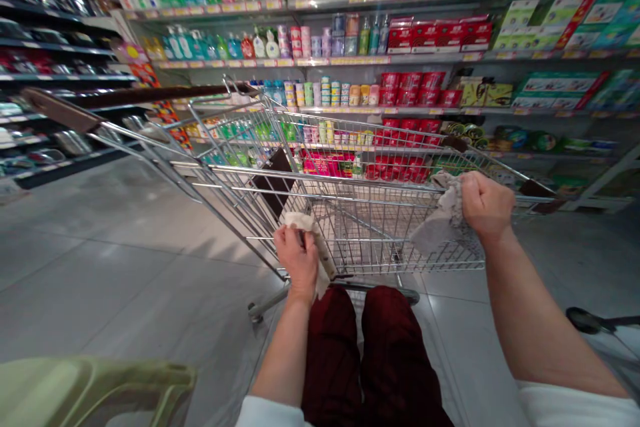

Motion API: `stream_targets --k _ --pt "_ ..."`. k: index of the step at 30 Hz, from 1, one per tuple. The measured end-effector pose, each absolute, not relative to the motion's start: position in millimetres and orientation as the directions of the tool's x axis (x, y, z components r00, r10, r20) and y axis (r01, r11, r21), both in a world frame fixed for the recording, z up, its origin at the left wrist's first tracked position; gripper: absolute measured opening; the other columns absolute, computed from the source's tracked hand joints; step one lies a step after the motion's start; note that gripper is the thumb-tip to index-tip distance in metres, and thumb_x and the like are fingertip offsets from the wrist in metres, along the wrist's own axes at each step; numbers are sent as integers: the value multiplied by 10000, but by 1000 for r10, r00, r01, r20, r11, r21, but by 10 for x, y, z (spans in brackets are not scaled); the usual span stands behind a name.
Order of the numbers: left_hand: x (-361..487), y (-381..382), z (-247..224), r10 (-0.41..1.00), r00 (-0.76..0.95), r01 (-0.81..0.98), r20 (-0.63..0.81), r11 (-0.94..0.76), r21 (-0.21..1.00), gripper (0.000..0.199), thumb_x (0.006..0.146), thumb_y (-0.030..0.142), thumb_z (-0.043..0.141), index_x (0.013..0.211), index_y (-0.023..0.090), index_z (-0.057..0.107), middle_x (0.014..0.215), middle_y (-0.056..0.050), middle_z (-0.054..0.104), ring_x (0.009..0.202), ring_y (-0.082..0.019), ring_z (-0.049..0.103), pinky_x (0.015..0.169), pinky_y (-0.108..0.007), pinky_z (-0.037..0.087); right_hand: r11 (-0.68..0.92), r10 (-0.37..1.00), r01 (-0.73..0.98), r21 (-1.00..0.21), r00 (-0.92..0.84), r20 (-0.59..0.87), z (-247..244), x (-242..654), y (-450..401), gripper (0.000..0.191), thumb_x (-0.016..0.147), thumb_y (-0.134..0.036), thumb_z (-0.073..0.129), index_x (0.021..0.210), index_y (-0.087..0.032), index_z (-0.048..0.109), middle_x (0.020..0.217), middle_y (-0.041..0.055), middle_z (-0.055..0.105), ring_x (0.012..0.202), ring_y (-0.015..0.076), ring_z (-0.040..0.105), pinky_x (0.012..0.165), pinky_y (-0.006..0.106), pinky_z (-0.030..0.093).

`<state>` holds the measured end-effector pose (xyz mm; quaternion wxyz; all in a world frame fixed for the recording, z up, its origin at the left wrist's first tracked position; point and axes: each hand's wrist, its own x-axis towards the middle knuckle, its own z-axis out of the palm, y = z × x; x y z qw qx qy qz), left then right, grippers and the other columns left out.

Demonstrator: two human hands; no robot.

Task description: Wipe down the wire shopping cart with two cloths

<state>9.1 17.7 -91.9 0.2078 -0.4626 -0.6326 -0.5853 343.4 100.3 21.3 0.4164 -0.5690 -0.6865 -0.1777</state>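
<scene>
The left hand (299, 253) is curled tight and pinches a pale cloth (326, 268) at the near side of the shopping cart (320, 178); a dark spot shows between its fingers, too small to name. The right hand (487, 203) is closed in a fist at the top rail of the cart, with a grey cloth (439, 230) bunched under it and hanging along the wire side.

I think the grey cloth could catch on the thin wires, because its loose part lies against them. The cart could also roll, as it has wheels, if the right hand presses unevenly; then the lower frame might bump the 2 knees (395, 320), which are close to the cart's near side. The left knuckles could scrape a wire end.

For moving, the floor (150, 273) left of the cart looks open. Behind the cart, the shelves (365, 61) with bottles and boxes limit the room. A yellow-green plastic piece (90, 373), nearer than the cart at lower left, could block the left elbow.
</scene>
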Motion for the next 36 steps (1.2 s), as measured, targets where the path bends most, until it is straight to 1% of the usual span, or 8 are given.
stream_targets --k 2,5,16,18,22,25,32,36 --pt "-4 219 -607 149 -544 812 826 -156 563 88 835 193 565 920 180 544 1017 -90 511 1015 -220 517 922 -372 440 289 625 930 -229 -2 781 205 3434 998 332 923 -339 304 706 -214 522 681 87 601 678 195 525 642 310 297" --pt "-115 317 -323 102 -514 823 852 -222 523 155 857 170 533 1012 164 545 1027 -87 518 1056 -216 489 972 -379 407 297 622 925 -238 1 783 194 3433 986 353 950 -355 276 737 -224 525 712 89 609 707 205 536 667 328 318" --pt "44 109 -1342 541 -455 860 707 62 506 56 841 234 551 861 184 568 890 -82 535 867 -244 522 786 -375 442 266 623 940 -213 1 782 213 3427 1002 335 918 -344 291 703 -207 510 677 104 603 665 191 509 639 321 282" --pt "-47 89 -1181 489 -474 852 732 45 521 60 848 250 552 860 193 564 888 -73 553 884 -238 528 810 -369 435 269 625 940 -212 -3 780 210 3428 1007 338 912 -344 296 724 -202 538 684 102 610 674 189 521 640 312 283" --pt "-306 187 -626 216 -555 823 804 4 567 117 867 272 526 948 189 545 939 -68 569 952 -234 528 894 -386 405 277 594 942 -191 -12 805 180 3450 1036 356 913 -352 297 697 -200 535 652 79 593 657 179 519 625 291 279" --pt "-401 299 -405 179 -561 823 808 13 569 178 873 287 495 1005 172 526 993 -91 546 1002 -251 513 925 -409 391 289 553 942 -169 -20 833 153 3475 1064 380 920 -361 289 682 -195 535 621 62 575 634 169 507 612 281 272" --pt "-264 227 -872 440 -513 853 737 167 494 141 854 260 522 949 166 565 970 -103 534 961 -257 526 855 -389 428 279 549 948 -150 -30 835 150 3470 1077 395 922 -345 295 719 -185 593 641 66 606 643 165 517 620 274 283" --pt "-208 103 -1198 542 -424 895 726 125 429 123 849 215 532 938 160 597 1029 -129 563 982 -260 535 846 -379 449 264 559 952 -155 -20 829 161 3453 1075 412 916 -363 278 717 -184 591 646 74 609 647 169 516 624 271 288"
